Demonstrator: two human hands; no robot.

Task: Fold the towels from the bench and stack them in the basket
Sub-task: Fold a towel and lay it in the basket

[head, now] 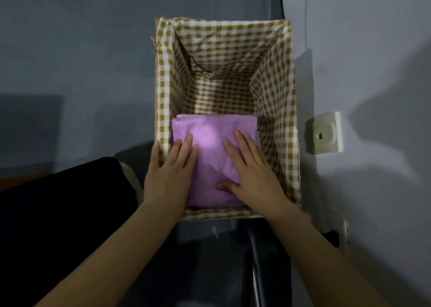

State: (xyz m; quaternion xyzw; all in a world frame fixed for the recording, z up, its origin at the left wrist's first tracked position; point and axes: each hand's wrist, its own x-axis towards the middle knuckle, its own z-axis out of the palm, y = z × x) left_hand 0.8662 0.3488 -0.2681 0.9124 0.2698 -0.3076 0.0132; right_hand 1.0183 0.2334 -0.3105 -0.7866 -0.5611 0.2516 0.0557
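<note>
A folded lilac towel (211, 143) lies in the near end of a rectangular basket (283, 101) lined with yellow-and-white checked cloth. My left hand (169, 169) presses flat on the towel's left side, its thumb outside against the basket's left rim. On the towel's right side my right hand (253, 169) lies flat with straight fingers. The far half of the basket bottom shows bare lining.
The basket stands on a grey floor beside a pale wall on the right carrying a white socket (325, 134). A black cushioned edge (65, 201) sits at the lower left. A dark metal tube (256, 260) runs below the basket's near rim.
</note>
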